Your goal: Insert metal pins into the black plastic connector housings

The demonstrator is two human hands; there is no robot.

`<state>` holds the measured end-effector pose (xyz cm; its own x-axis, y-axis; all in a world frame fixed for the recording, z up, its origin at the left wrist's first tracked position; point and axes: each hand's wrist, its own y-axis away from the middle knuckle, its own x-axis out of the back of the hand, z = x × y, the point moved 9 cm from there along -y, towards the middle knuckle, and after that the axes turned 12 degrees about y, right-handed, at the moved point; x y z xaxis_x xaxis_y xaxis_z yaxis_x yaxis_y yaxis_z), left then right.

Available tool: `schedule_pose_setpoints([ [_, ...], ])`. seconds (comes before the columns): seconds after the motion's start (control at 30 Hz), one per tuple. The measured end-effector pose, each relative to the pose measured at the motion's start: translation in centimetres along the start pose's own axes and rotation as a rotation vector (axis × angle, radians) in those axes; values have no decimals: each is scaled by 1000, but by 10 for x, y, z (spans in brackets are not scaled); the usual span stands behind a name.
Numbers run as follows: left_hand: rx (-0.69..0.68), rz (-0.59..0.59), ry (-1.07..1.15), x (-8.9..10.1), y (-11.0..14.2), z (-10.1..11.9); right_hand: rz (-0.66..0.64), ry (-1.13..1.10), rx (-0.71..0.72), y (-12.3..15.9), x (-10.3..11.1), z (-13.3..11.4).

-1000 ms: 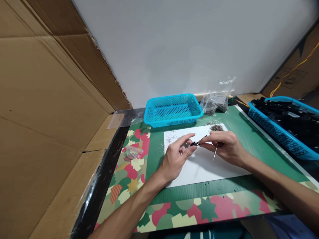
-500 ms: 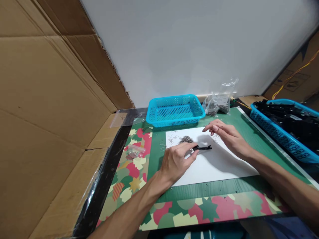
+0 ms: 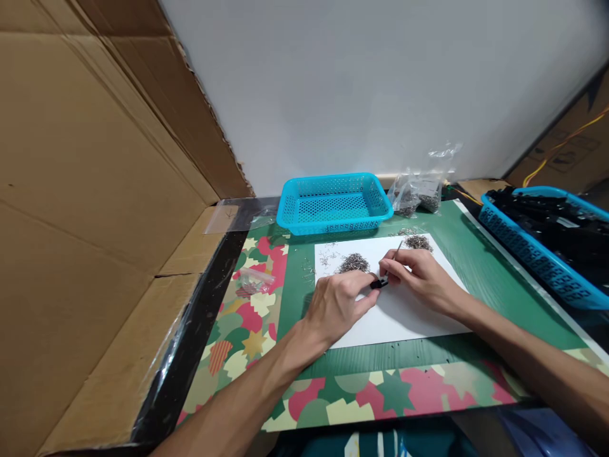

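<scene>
My left hand (image 3: 340, 301) is closed, pinching a small black plastic part (image 3: 379, 284) between thumb and fingertips above the white sheet. My right hand (image 3: 419, 276) is closed too, its fingertips beside that part. From them a thin metal pin (image 3: 398, 249) sticks up at a slant. Whether the pin touches the black part I cannot tell, as my fingers cover its lower end. Just behind my left hand lies a pile of small metal pieces (image 3: 354, 262). A second dark pile (image 3: 419, 242) sits behind my right hand, on the white sheet (image 3: 404, 317).
A blue basket (image 3: 335, 226) stands at the back of the green mat (image 3: 304, 362). Clear bags of small pieces (image 3: 428, 200) lean by the wall. At right, another blue basket (image 3: 537, 257) holds black parts. Cardboard (image 3: 95, 190) walls the left side, near a small plastic bag (image 3: 257, 279).
My right hand has come left and down to the black part, and a thin metal pin now shows in its fingers. My left hand keeps its hold. The view has shifted slightly.
</scene>
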<state>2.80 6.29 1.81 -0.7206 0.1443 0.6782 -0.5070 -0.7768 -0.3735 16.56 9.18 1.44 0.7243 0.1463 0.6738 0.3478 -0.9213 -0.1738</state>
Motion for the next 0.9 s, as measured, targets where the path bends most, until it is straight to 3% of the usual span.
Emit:
schedule_pose_setpoints([
  [0.9,-21,-7,-73,-1,-2,3,81,111,143,1,-11,-10],
])
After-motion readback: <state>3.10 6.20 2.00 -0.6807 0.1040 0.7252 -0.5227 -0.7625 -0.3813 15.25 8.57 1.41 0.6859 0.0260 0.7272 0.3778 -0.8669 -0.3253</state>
